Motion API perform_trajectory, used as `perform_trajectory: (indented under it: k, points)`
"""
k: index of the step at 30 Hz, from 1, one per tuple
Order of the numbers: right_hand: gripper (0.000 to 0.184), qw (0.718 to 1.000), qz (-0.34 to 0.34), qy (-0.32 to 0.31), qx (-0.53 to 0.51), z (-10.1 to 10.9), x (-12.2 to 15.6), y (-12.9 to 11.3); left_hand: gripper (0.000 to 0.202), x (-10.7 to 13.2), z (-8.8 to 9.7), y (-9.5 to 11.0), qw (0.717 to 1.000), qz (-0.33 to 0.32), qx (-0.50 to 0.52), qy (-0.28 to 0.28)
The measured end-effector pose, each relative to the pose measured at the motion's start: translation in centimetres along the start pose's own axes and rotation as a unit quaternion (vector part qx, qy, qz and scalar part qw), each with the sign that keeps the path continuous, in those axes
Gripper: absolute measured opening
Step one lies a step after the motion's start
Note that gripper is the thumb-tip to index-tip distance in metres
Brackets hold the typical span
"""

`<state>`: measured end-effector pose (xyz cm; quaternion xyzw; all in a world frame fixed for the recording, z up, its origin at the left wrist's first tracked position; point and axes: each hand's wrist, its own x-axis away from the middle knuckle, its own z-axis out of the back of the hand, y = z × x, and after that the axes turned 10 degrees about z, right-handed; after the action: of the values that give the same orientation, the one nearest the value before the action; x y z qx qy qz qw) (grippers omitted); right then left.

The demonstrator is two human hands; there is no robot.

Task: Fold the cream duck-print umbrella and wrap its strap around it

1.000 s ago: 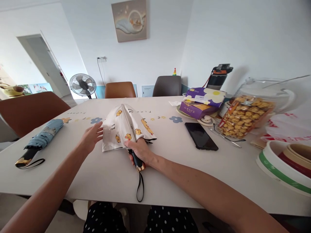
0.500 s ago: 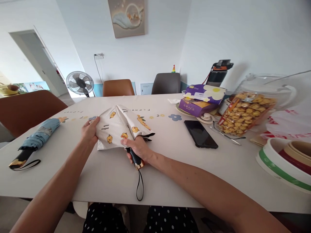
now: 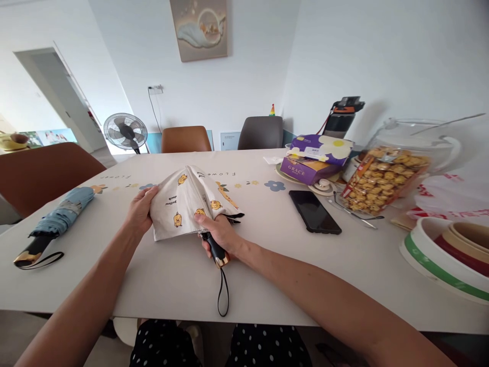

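The left hand, spread beside the umbrella a second earlier, had its fingers closed on the cloth's left edge; the right hand's fingers gripped the handle. Between them, over the surface, the loose cloth seemed better controlled.

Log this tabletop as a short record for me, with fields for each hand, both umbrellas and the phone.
Left hand: grip on the white umbrella, at the left edge of its canopy
Right hand: grip around its black handle
White umbrella: yellow duck print, canopy loose, not fully open
Blue umbrella: furled, lying at left on the table
Phone: dark screen up, right of the white umbrella
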<state>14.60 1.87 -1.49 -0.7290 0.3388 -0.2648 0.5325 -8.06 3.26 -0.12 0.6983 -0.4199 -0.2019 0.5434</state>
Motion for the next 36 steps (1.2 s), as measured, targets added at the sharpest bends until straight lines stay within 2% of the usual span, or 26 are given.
perform_trajectory:
  k: [5, 7, 12, 17, 20, 23, 25, 27, 28, 29, 30, 32, 34, 36]
  points:
    - [0.035, 1.0, 0.005, 0.002, -0.01, -0.1, 0.1, -0.2, 0.027, -0.1, 0.6, 0.5, 0.992, 0.075, -0.076, -0.071]
    - [0.035, 1.0, 0.008, 0.003, -0.015, -0.1, 0.0, -0.1, 0.026, -0.2, 0.7, 0.7, 0.989, 0.088, -0.088, -0.076]
    - [0.037, 1.0, -0.005, 0.002, -0.012, -0.1, 0.0, 0.1, 0.014, -0.2, 0.5, 0.8, 1.0, 0.019, -0.01, 0.007]
    - [0.042, 1.0, 0.014, 0.001, -0.02, -0.1, -0.1, 0.3, 0.021, -0.4, 0.4, -0.1, 0.992, 0.025, -0.119, 0.039]
    - [0.042, 1.0, 0.01, 0.005, -0.01, -0.2, 0.0, 0.3, 0.022, -1.0, 0.7, -1.1, 0.979, -0.027, -0.189, 0.074]
    - [0.039, 1.0, 0.004, 0.006, -0.001, -0.3, 0.1, 0.3, 0.021, -1.2, 0.8, -1.8, 0.934, -0.084, -0.327, 0.121]
    - [0.037, 1.0, 0.005, 0.014, 0.003, -0.3, 0.0, 0.4, 0.018, -0.5, 0.5, -1.8, 0.899, -0.152, -0.378, 0.162]
    - [0.036, 1.0, 0.005, 0.029, 0.009, -0.4, 0.0, 0.4, 0.017, 1.1, -0.5, -1.7, 0.876, -0.258, -0.367, 0.177]
    - [0.036, 0.999, 0.002, 0.038, 0.015, -0.5, 0.0, 0.4, 0.017, 2.1, -1.2, -1.8, 0.868, -0.314, -0.351, 0.159]
    - [0.036, 0.999, -0.002, 0.046, 0.021, -0.6, 0.0, 0.4, 0.017, 3.3, -2.0, -2.0, 0.869, -0.339, -0.335, 0.131]
    - [0.035, 0.998, -0.004, 0.052, 0.027, -0.7, 0.0, 0.3, 0.016, 4.6, -2.9, -2.3, 0.88, -0.333, -0.324, 0.098]
    - [0.036, 0.998, -0.003, 0.058, 0.035, -0.9, 0.2, 0.1, 0.021, 6.9, -4.7, -3.2, 0.904, -0.277, -0.324, 0.022]
    - [0.037, 0.998, 0.005, 0.057, 0.033, -1.0, 0.3, -0.1, 0.03, 8.4, -6.1, -4.1, 0.915, -0.244, -0.321, -0.013]
    - [0.034, 0.998, 0.013, 0.048, 0.031, -1.1, 0.5, -0.3, 0.036, 8.9, -7.0, -4.4, 0.945, -0.177, -0.273, -0.045]
